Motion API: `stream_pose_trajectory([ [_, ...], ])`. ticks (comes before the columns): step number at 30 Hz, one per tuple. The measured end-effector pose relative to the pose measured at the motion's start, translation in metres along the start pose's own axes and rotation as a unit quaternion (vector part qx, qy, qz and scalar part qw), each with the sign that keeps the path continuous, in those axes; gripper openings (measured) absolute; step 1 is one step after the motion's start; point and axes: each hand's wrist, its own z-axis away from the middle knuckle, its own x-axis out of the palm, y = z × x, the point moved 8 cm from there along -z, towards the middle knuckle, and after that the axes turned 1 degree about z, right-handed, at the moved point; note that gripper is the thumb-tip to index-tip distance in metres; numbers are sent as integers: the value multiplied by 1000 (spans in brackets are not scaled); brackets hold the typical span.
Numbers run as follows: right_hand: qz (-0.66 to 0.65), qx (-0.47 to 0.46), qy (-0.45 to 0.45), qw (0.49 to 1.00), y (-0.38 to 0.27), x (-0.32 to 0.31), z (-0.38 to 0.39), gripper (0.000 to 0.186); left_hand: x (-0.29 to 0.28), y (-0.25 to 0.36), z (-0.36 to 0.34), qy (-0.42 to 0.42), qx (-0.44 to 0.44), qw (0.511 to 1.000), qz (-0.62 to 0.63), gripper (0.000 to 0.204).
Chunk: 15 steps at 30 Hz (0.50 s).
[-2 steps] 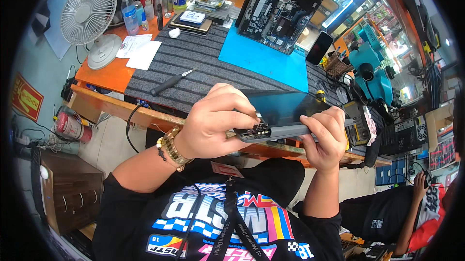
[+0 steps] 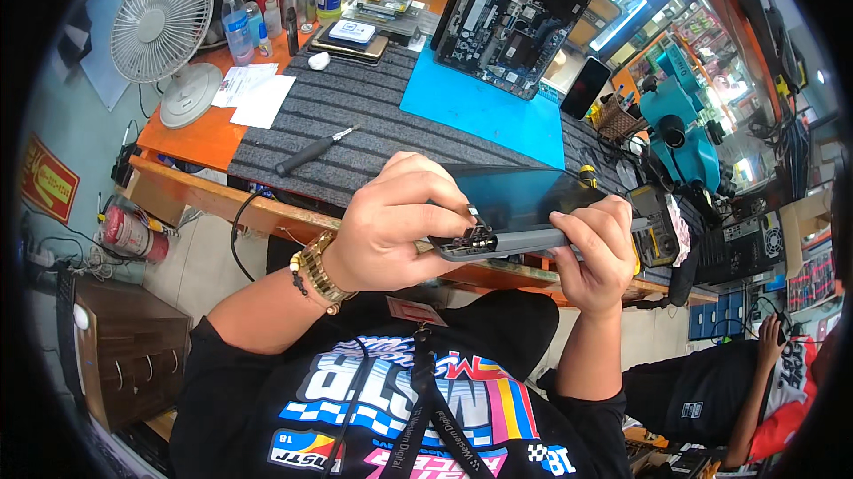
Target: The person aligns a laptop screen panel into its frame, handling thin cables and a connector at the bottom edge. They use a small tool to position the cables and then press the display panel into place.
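A dark laptop screen lid point(image 2: 529, 195) is held up in front of me, over the bench's near edge, its grey hinge-side edge toward me. My left hand point(image 2: 391, 221) is closed around its left corner, thumb and fingers by a small exposed metal hinge point(image 2: 482, 242). My right hand point(image 2: 597, 252) grips the right part of the same edge, the thumb on the near side. What the left fingertips pinch at the hinge is partly hidden. Beyond, an opened laptop base point(image 2: 524, 26) with bare circuit board and fan leans over a blue mat point(image 2: 484, 119).
A screwdriver point(image 2: 311, 152) lies on the grey striped mat point(image 2: 351, 106). A white fan point(image 2: 164, 30) and spray bottle point(image 2: 236, 21) stand at the left. A phone point(image 2: 587, 88), pen basket point(image 2: 619, 117) and teal microscope point(image 2: 680, 115) are right. Another person's hand point(image 2: 771, 341) shows lower right.
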Motion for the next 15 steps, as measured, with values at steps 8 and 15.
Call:
stream_pose_trajectory([
  [8,-9,13,8,1000,4,-6,6,48,4,10,-10,12,45,999,-19,30],
  [15,-14,17,10,1000,6,-9,7,48,6,17,-14,7,61,998,-34,30],
])
